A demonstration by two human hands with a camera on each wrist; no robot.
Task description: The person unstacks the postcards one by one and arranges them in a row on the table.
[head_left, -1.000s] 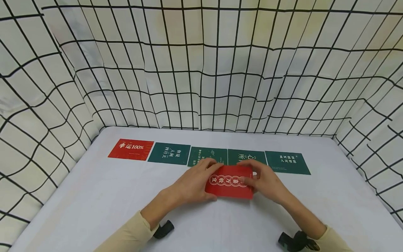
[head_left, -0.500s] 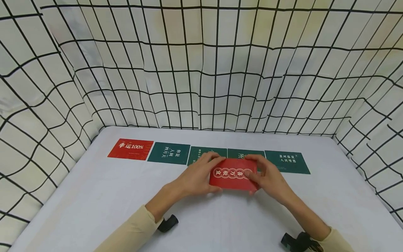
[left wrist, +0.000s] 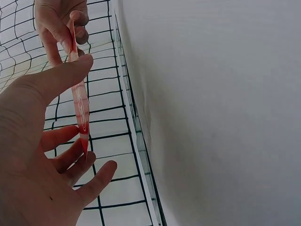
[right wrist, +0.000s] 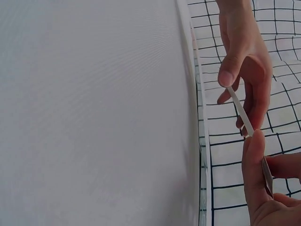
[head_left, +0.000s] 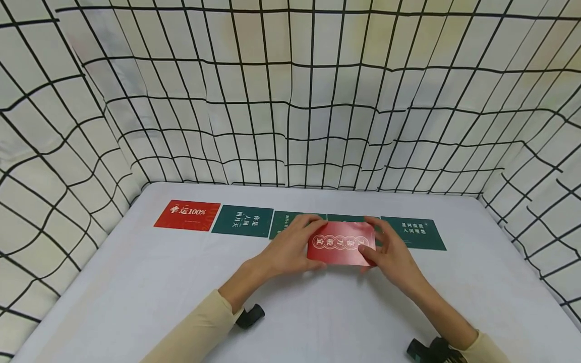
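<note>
Both hands hold a red card (head_left: 338, 243) with white characters in linked circles, above the white table. My left hand (head_left: 286, 249) grips its left end, thumb at the near edge and fingers at the far edge. My right hand (head_left: 394, 256) pinches the right end, its thumb lying on the printed face and other fingers behind. Seen nearly edge-on in the left wrist view, the card (left wrist: 81, 101) spans between the left thumb (left wrist: 70, 75) and fingers. The right wrist view shows it as a thin slanted strip (right wrist: 242, 112) between the two hands.
A row of cards lies along the far side of the white table (head_left: 181, 287): a red card (head_left: 187, 215) at left, then several green ones, such as the green card (head_left: 414, 233) at right. Black-gridded white netting (head_left: 299, 116) encloses the back and sides.
Both hands have carried the red card up and slightly right, away from the near edge. Its face has tilted and now catches a pale sheen. The row of cards stays put.
</note>
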